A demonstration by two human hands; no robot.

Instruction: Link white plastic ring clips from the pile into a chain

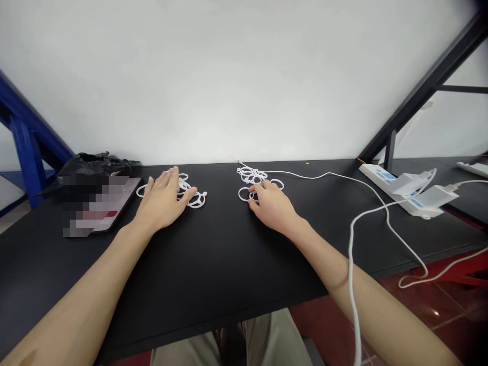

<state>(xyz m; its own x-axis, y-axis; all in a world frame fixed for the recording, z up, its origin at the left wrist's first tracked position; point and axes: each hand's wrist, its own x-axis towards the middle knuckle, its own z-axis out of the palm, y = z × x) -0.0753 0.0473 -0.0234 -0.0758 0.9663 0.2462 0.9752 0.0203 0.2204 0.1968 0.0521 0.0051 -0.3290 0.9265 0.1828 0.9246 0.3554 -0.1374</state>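
Hands lie palm down on a black table, well apart, each on its own heap of thin white cord. The left hand is open and flat with its fingers spread wide, covering most of the left cord tangle; a few loops stick out past the fingertips and beside the thumb. The right hand has its fingers bent, so the tips press on the near loops of the right cord tangle, which lies just beyond it toward the wall. Whether it pinches a strand I cannot tell. From that heap a long white lead runs off to the right, curves down and crosses the right forearm near the table edge. Left of the left hand lies a phone with its screen blurred, and behind that a crumpled black bag. At the far right a white power strip carries two white plugs
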